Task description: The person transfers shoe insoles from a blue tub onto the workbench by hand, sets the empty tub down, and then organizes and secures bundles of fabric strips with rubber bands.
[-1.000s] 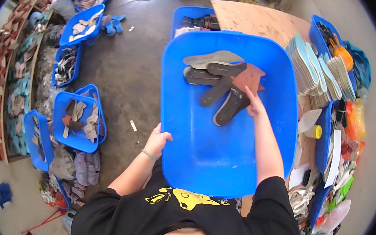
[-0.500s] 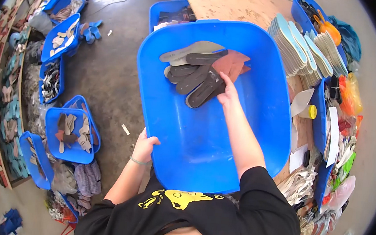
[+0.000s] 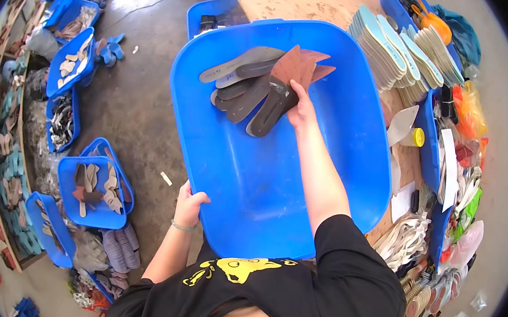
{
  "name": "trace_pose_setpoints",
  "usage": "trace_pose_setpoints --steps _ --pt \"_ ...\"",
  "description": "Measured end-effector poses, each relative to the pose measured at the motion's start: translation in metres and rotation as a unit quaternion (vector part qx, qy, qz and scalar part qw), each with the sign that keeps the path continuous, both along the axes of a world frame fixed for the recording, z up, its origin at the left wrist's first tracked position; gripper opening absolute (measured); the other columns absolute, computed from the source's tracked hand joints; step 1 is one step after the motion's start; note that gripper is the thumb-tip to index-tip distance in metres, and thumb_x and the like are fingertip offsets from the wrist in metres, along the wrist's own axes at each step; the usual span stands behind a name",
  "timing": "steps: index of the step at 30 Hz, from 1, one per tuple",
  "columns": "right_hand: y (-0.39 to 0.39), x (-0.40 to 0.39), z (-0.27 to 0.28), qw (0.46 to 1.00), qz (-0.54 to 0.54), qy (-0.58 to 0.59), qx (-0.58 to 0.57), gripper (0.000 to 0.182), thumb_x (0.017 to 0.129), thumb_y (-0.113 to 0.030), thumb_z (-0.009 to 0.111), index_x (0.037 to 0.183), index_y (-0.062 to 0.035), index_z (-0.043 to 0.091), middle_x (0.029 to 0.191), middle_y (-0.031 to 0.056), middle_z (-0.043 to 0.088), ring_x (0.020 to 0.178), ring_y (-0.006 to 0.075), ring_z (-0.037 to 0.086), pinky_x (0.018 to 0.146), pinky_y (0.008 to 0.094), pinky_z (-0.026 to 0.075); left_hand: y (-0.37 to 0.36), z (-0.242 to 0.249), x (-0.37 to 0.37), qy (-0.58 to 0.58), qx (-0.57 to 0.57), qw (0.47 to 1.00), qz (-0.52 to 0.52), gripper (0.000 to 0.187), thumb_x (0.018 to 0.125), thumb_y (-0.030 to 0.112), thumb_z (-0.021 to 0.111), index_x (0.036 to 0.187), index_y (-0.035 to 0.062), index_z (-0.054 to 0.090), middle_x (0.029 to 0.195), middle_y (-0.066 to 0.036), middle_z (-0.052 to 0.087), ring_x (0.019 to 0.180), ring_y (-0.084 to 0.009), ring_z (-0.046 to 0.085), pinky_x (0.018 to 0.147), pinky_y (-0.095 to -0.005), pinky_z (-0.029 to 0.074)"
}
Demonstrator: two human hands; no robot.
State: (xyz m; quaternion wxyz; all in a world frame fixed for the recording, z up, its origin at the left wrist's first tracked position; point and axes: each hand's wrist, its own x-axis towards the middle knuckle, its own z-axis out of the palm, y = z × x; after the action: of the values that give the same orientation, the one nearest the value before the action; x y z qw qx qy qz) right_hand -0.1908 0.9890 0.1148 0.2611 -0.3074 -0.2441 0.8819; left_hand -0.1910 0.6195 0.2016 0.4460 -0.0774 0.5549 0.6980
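Note:
A large blue plastic tub (image 3: 260, 220) fills the middle of the head view. My left hand (image 3: 189, 206) is closed on its near left rim, thumb over the edge. Inside, at the far end, my right hand (image 3: 300, 106) grips a bunch of dark insoles (image 3: 269, 108) with reddish-brown ends (image 3: 297, 67) fanned out above my fingers. How many are in my grasp cannot be made out. Just left of that bunch, grey insoles (image 3: 238, 65) and more dark ones lie overlapping on the tub's floor.
Stacks of light-blue-topped insoles (image 3: 378, 48) stand on a wooden board (image 3: 293, 2) at the upper right. A yellow-lidded container (image 3: 414, 137) and a pile of white straps (image 3: 402, 240) are at the right. Smaller blue tubs (image 3: 89, 216) with shoe parts line the left, beside racks (image 3: 19, 154).
My right hand has turned the held insoles more upright, and their reddish-brown ends now fan higher. The tub sits slightly further left in view. My left hand keeps its hold on the rim.

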Motion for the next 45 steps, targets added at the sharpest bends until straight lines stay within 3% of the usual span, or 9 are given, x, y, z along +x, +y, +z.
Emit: trace_pose_setpoints --steps 4,13,19,29,39,40,42,43,45 --pt "0.000 -0.001 0.009 0.990 -0.055 -0.118 0.052 0.043 0.079 -0.013 0.072 0.118 -0.0026 0.055 0.102 0.0094 0.065 0.090 0.0228 0.065 0.083 0.0362 0.052 -0.002 0.013 0.005 0.013 0.009 0.999 0.032 0.041 0.064 -0.010 0.048 0.104 -0.0037 0.057 0.089 -0.009 0.064 0.074 -0.0172 0.062 0.066 -0.0273 0.051" --pt "-0.005 0.099 0.141 0.988 -0.089 -0.015 0.126 0.044 0.076 -0.002 0.073 0.117 -0.0016 0.057 0.108 0.0089 0.066 0.099 0.0201 0.063 0.088 0.0351 0.051 -0.028 0.067 -0.026 0.128 -0.014 0.990 0.062 0.053 0.061 -0.009 0.045 0.113 -0.0066 0.055 0.097 -0.015 0.066 0.080 -0.0247 0.066 0.067 -0.0296 0.054" --pt "0.034 0.195 0.196 0.988 -0.128 0.023 0.083 0.049 0.088 -0.026 0.062 0.129 -0.0025 0.050 0.119 0.0154 0.062 0.107 0.0304 0.061 0.095 0.0468 0.049 -0.046 0.101 -0.037 0.156 -0.024 0.984 0.085 0.055 0.061 -0.008 0.044 0.114 -0.0059 0.056 0.098 -0.014 0.065 0.080 -0.0248 0.065 0.068 -0.0294 0.054" --pt "0.145 0.297 0.036 0.961 -0.271 -0.029 0.038 0.032 0.085 -0.013 0.068 0.115 -0.0026 0.060 0.112 0.0103 0.066 0.102 0.0237 0.063 0.092 0.0395 0.051 -0.080 0.114 -0.019 0.181 -0.099 0.973 0.104 0.049 0.061 -0.009 0.044 0.108 -0.0056 0.057 0.094 -0.012 0.064 0.078 -0.0232 0.064 0.067 -0.0288 0.053" --pt "0.096 0.282 0.063 0.785 -0.406 -0.425 0.196 0.057 0.077 -0.017 0.079 0.121 0.0067 0.050 0.115 0.0139 0.059 0.112 0.0196 0.053 0.094 0.0339 0.044 -0.096 0.122 -0.017 0.187 -0.116 0.967 0.129 0.048 0.061 -0.010 0.045 0.108 -0.0061 0.057 0.094 -0.012 0.065 0.078 -0.0231 0.063 0.067 -0.0291 0.053" --pt "0.079 0.272 0.046 0.686 -0.467 -0.431 0.355 0.055 0.079 -0.017 0.076 0.118 0.0066 0.046 0.112 0.0150 0.055 0.106 0.0201 0.053 0.092 0.0344 0.043 -0.099 0.123 -0.016 0.191 -0.120 0.965 0.134 0.048 0.061 -0.010 0.045 0.108 -0.0061 0.057 0.095 -0.012 0.065 0.078 -0.0230 0.063 0.068 -0.0291 0.053" --pt "0.018 0.236 0.050 0.751 -0.249 -0.369 0.488 0.052 0.080 -0.014 0.070 0.124 0.0004 0.045 0.113 0.0131 0.053 0.106 0.0235 0.051 0.094 0.0350 0.040 -0.098 0.123 -0.014 0.199 -0.119 0.962 0.145 0.048 0.062 -0.010 0.045 0.108 -0.0061 0.057 0.095 -0.012 0.065 0.078 -0.0227 0.063 0.068 -0.0291 0.053" --pt "-0.026 0.212 0.078 0.632 -0.096 -0.445 0.627 0.055 0.075 -0.014 0.072 0.124 -0.0042 0.048 0.115 0.0128 0.054 0.110 0.0269 0.050 0.096 0.0367 0.038 -0.097 0.124 -0.013 0.197 -0.117 0.962 0.147 0.048 0.062 -0.010 0.045 0.108 -0.0060 0.057 0.095 -0.012 0.065 0.078 -0.0226 0.063 0.069 -0.0291 0.053" --pt "-0.072 0.181 0.056 0.550 0.063 -0.417 0.721 0.057 0.072 -0.017 0.072 0.124 -0.0081 0.051 0.121 0.0088 0.053 0.116 0.0263 0.047 0.096 0.0430 0.036 -0.097 0.130 -0.013 0.195 -0.111 0.963 0.148 0.047 0.062 -0.010 0.046 0.108 -0.0059 0.058 0.095 -0.011 0.065 0.078 -0.0224 0.064 0.070 -0.0290 0.053"
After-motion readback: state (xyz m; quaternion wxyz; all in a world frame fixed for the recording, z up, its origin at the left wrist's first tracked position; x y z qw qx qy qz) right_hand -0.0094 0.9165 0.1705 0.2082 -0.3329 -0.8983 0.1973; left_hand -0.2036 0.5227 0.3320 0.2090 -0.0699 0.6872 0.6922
